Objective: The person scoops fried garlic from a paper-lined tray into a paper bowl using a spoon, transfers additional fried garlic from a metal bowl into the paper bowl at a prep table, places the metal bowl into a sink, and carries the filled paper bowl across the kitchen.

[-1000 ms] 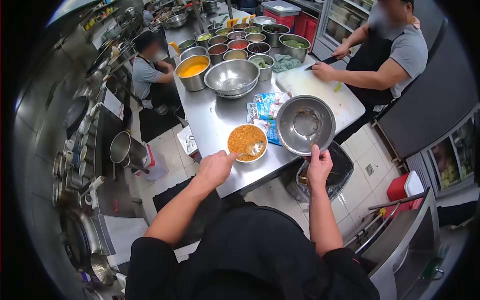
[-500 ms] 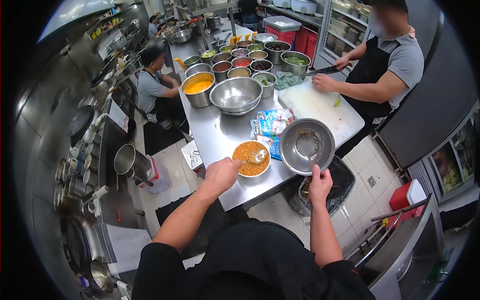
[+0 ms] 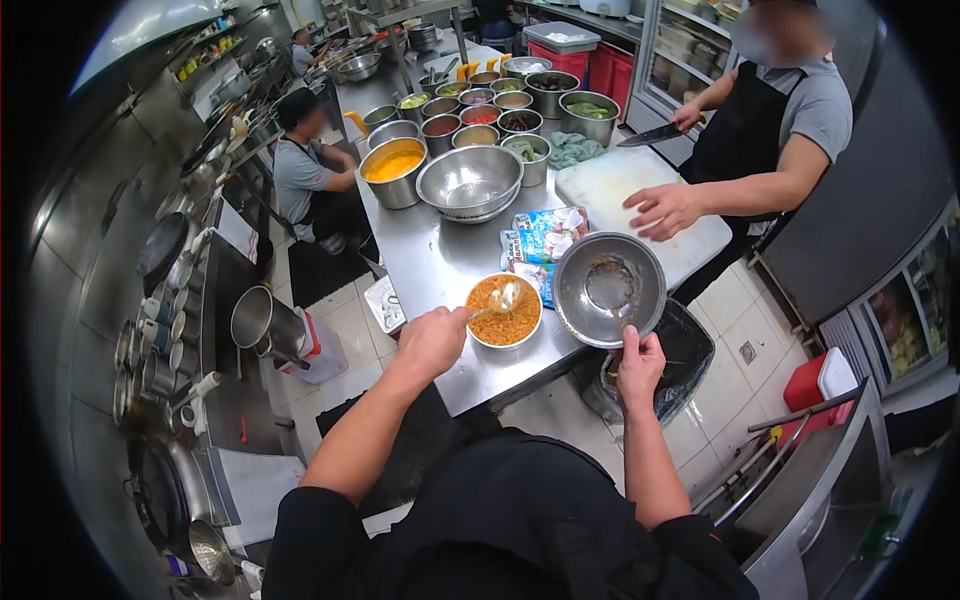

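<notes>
My left hand (image 3: 434, 342) is closed round the handle of a metal spoon (image 3: 507, 297). The spoon's bowl rests at the orange-brown grainy food (image 3: 505, 325) in a white round bowl (image 3: 541, 318) on the steel table. My right hand (image 3: 640, 362) grips the near rim of a metal mixing bowl (image 3: 645, 262), thumb on the inside. That bowl is tilted towards me, with brownish residue on its inner wall and bottom. It is held beside the white bowl, partly over the table's corner. Blue printed packets (image 3: 545, 240) lie just behind both bowls.
A co-worker at the right holds a knife (image 3: 650, 135) over a white cutting board (image 3: 590, 190). Steel pots of ingredients, an orange-filled pot (image 3: 392, 172) and a large steel bowl (image 3: 470, 180) crowd the table (image 3: 425, 270). A lined bin (image 3: 685, 350) stands below the corner.
My left hand and the spoon have shifted slightly up and left over the food. The co-worker's free hand has left the board's far edge and reaches across it towards my mixing bowl.
</notes>
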A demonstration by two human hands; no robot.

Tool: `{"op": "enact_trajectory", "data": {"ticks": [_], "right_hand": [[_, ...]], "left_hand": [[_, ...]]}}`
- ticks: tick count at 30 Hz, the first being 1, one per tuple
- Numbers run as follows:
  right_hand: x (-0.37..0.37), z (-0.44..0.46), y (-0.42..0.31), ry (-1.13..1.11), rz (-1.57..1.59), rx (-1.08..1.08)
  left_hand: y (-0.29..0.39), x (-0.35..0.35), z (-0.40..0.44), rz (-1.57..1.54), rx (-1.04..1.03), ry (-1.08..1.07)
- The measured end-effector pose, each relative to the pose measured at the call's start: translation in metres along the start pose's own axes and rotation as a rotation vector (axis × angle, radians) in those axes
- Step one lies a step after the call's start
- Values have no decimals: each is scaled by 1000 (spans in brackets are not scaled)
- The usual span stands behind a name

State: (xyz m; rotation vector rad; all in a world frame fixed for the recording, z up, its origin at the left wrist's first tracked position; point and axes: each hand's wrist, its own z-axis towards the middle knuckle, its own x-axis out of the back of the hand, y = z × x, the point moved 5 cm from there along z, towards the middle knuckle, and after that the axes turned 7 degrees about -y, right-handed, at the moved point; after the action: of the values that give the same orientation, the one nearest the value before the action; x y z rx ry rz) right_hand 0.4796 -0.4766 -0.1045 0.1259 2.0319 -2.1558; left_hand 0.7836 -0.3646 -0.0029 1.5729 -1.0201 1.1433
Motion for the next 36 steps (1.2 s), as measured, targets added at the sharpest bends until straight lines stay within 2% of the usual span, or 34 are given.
{"op": "enact_trajectory", "data": {"ticks": [8,11,13,14,18,20,27,29,34,36], "right_hand": [[-3,-7,1,-13,14,-20],[-1,-8,5,-2,-16,-25],[2,-7,9,-10,-91,-28],[2,-8,10,-18,-25,-6],[-1,-12,-5,-28,0,33],[1,-10,-1,-27,23,10],[-1,-9,2,-40,-100,-7],[-3,-5,7,-74,29,-15],[-8,-6,-2,-56,62,-24],[-7,-3,1,-70,63,-27]], "left_hand": [[1,5,16,33,33,-73],[11,7,9,2,-13,-33],[12,-7,13,22,-21,-106],[9,-12,13,31,-24,-140],[4,14,-15,-67,7,-4],[-18,-10,-13,-53,39,-18],[-24,-11,-24,-53,69,48],[-33,-25,-20,-13,60,-32],[-5,-3,-38,-22,-14,-2],[3,-11,-35,42,-32,-79]]}}
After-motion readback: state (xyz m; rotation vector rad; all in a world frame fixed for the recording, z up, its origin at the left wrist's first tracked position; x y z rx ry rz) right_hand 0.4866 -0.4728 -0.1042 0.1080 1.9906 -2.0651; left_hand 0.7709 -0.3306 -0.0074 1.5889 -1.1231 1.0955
